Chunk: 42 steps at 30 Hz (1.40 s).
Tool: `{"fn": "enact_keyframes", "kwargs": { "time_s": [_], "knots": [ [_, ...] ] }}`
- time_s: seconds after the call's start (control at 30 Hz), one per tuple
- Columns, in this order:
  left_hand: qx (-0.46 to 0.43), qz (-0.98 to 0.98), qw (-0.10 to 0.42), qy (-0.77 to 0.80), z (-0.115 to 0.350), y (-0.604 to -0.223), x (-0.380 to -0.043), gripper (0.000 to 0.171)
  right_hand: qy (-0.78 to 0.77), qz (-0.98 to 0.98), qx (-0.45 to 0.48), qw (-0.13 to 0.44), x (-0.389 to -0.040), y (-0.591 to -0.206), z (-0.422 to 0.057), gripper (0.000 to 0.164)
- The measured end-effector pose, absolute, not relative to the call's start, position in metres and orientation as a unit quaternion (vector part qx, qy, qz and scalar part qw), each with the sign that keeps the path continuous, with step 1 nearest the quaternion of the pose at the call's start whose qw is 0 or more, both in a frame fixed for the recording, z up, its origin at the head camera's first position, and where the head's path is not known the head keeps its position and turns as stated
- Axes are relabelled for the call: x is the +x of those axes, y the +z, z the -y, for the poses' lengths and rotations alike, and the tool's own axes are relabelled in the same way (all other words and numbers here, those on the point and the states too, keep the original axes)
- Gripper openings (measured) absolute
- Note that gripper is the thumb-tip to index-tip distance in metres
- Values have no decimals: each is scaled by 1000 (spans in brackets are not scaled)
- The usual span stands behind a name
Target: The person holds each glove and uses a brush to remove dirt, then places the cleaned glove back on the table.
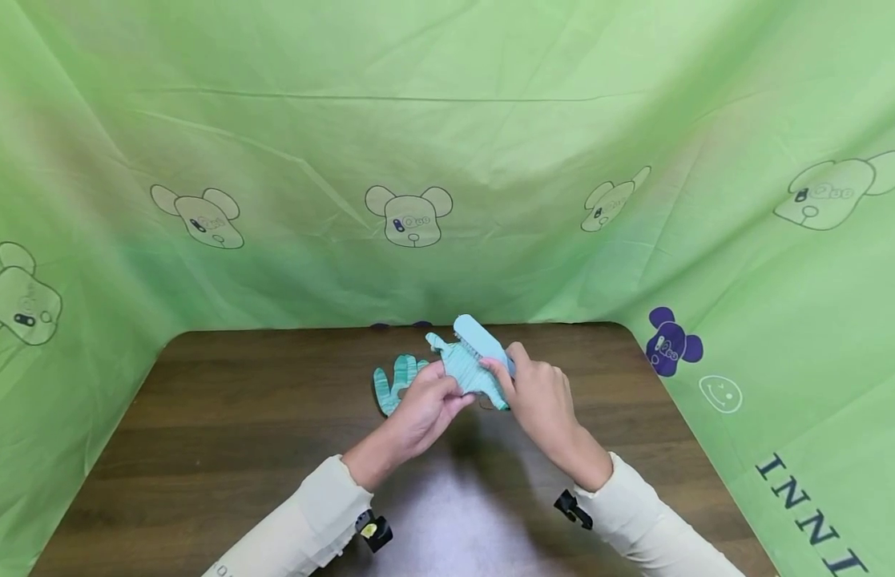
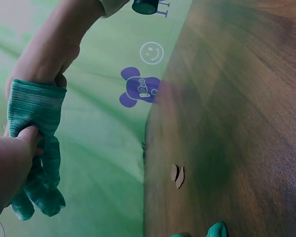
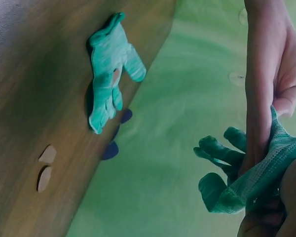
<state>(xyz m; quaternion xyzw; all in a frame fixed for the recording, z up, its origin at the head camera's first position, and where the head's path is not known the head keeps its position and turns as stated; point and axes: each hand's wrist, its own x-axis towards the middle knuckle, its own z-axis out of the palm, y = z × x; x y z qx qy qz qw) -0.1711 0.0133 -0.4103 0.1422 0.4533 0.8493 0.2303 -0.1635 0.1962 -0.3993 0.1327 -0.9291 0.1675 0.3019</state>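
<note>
A teal striped knit glove (image 1: pixel 465 369) is stretched out above the table, pinched by my left hand (image 1: pixel 429 405) between thumb and fingers. My right hand (image 1: pixel 544 397) grips a light blue brush (image 1: pixel 479 336), its bristles against the glove. In the left wrist view the glove (image 2: pixel 37 108) hangs fingers down, with my left thumb on it; the brush is hidden there. From the right wrist, the left hand's fingers lie along the glove (image 3: pixel 266 168). A second teal glove (image 1: pixel 404 373) lies flat on the table, with a brown spot on it in the right wrist view.
Two small tan flat pieces (image 3: pixel 45 170) lie on the brown wooden table (image 1: pixel 274 433). Green fabric (image 1: pixel 418 144) with bear drawings encloses the table's back and sides. Black wrist devices (image 1: pixel 375 530) sit by both cream sleeves (image 1: pixel 310 513).
</note>
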Motion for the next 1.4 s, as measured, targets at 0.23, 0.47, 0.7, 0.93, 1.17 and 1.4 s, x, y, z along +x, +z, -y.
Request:
{"fn": "enact_keyframes", "kwargs": {
  "time_s": [0.23, 0.47, 0.7, 0.93, 1.17, 1.4],
  "knots": [
    [123, -454, 227, 853, -13, -413, -172, 66, 208, 932, 119, 273, -159, -394, -198, 33],
    [128, -436, 228, 861, -11, -413, -175, 66, 170, 926, 196, 275, -148, -400, -193, 59],
    [116, -475, 237, 839, -12, -416, -173, 61, 159, 926, 153, 307, -156, -404, -197, 60],
    [99, -497, 227, 832, -14, -422, -176, 58, 161, 931, 115, 307, -164, -403, -202, 41],
    [48, -484, 217, 846, -10, -438, -188, 57, 204, 942, 52, 260, -164, -394, -215, 34],
    [5, -482, 268, 834, -6, -462, -212, 51, 244, 947, 23, 210, -159, -391, -227, 35]
  ]
}}
